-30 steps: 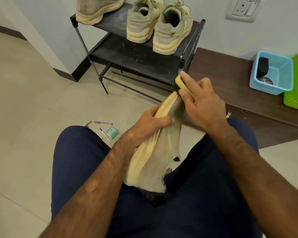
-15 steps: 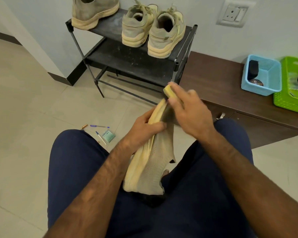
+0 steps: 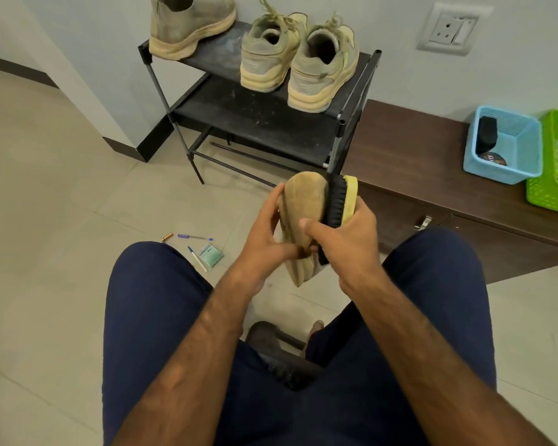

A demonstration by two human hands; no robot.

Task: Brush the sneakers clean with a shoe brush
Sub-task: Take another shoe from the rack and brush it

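I hold a tan sneaker [image 3: 303, 204] upright above my knees, its yellowish sole turned toward me. My left hand [image 3: 264, 233] grips its left side. My right hand [image 3: 351, 243] is closed on a shoe brush [image 3: 342, 201] with a yellow back and black bristles. The bristles press against the sneaker's right edge. The matching slip-on sneaker [image 3: 187, 27] stands at the left of the black shoe rack [image 3: 255, 114], and a laced pair [image 3: 297, 59] stands at its right.
A brown low cabinet [image 3: 416, 162] runs along the wall on the right, carrying a blue basket [image 3: 503, 146] and a green basket [image 3: 554, 169]. Pens and a small packet [image 3: 197, 249] lie on the tiled floor left of my knees. A dark stool [image 3: 281, 355] shows between my legs.
The sneaker has been lifted off my lap and turned so its sole faces me. The brush has shifted from the toe tip to the shoe's right side.
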